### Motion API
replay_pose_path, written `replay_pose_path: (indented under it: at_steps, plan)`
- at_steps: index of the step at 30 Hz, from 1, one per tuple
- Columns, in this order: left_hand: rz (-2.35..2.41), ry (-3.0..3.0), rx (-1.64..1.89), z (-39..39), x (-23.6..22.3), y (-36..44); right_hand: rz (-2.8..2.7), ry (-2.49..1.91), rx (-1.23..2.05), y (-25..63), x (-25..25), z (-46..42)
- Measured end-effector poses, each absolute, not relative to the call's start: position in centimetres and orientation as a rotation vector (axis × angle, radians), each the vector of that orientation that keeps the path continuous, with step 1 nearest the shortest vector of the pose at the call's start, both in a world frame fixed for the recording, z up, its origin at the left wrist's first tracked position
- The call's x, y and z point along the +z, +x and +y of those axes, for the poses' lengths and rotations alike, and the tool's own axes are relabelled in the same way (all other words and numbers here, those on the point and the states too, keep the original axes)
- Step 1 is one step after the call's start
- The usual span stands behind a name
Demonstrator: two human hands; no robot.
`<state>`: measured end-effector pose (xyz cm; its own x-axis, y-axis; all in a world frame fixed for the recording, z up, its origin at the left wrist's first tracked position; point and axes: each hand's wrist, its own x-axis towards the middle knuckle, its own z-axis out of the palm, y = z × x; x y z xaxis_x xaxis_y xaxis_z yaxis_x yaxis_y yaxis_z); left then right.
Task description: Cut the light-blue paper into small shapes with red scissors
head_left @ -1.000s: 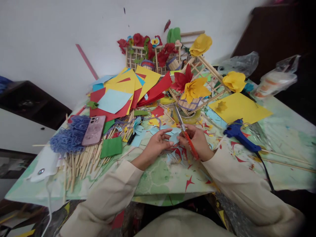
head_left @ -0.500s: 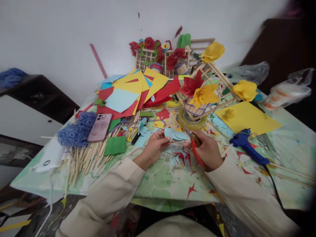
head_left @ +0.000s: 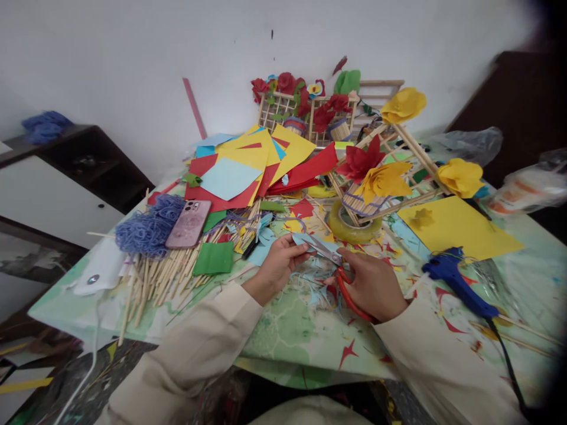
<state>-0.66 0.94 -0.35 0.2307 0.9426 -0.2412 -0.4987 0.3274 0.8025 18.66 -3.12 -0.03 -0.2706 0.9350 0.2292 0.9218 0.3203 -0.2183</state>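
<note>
Between the thumb and fingers of my left hand (head_left: 281,262) is a piece of light blue paper (head_left: 301,238), partly hidden by the fingers and blades. My right hand (head_left: 376,285) grips a pair of scissors with red handles (head_left: 352,298). Their blades point left and lie across the blue paper. Under both hands, light blue and red paper scraps (head_left: 321,292) are scattered on the green patterned tablecloth (head_left: 283,319). A blue paper flower (head_left: 264,229) lies just beyond my left hand. Behind the scissors sits a roll of tape (head_left: 349,227).
Bamboo sticks (head_left: 163,277), blue yarn (head_left: 148,227) and a pink phone (head_left: 189,224) lie to the left. Coloured sheets (head_left: 233,177) are piled behind. A stick frame with paper flowers (head_left: 385,183) stands at back right. A blue glue gun (head_left: 460,280) with a cord lies right.
The scissor blades have moved left onto the blue paper, which now lies angled behind them. My view has shifted slightly, so the table appears farther right and a little lower.
</note>
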Motion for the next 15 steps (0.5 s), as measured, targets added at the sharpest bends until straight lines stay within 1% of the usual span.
replay_pose_path:
  at_steps: [15]
  plan:
    - [0.856,0.838,1.028,0.93,-0.81,-0.49,-2.295,-1.654,0.112,18.85,0.15,-3.11]
